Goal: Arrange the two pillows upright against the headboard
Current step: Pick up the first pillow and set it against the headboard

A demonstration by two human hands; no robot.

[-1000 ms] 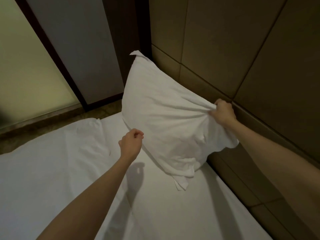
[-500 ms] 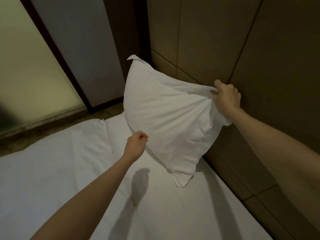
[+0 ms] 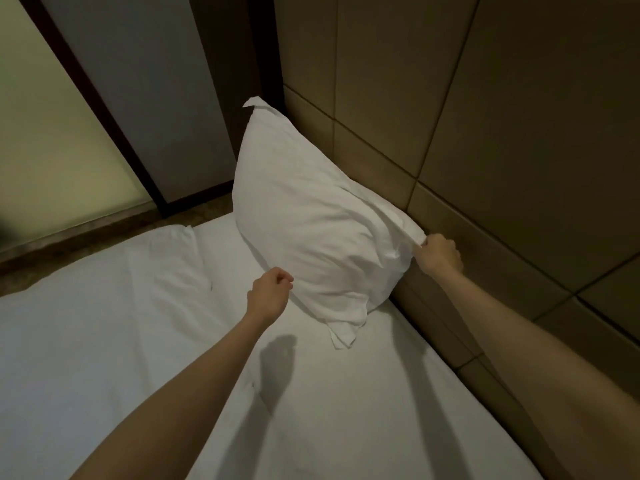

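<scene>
A white pillow stands on edge at the far end of the bed, leaning against the brown padded headboard. My right hand pinches the pillowcase's top near corner, close to the headboard. My left hand is a loose fist at the pillow's lower front edge; I cannot tell whether it grips fabric. Loose pillowcase fabric trails onto the white sheet below the pillow. A second pillow is not in view.
The bed's white sheet has a folded-up corner at its far left edge. Beyond it run a strip of floor, a dark-framed frosted glass panel and a grey wall panel.
My right hand has come down along the headboard with the pillow corner, after lifting it half a second ago. The pillow now sits lower on the bed. My left hand stays at its lower edge.
</scene>
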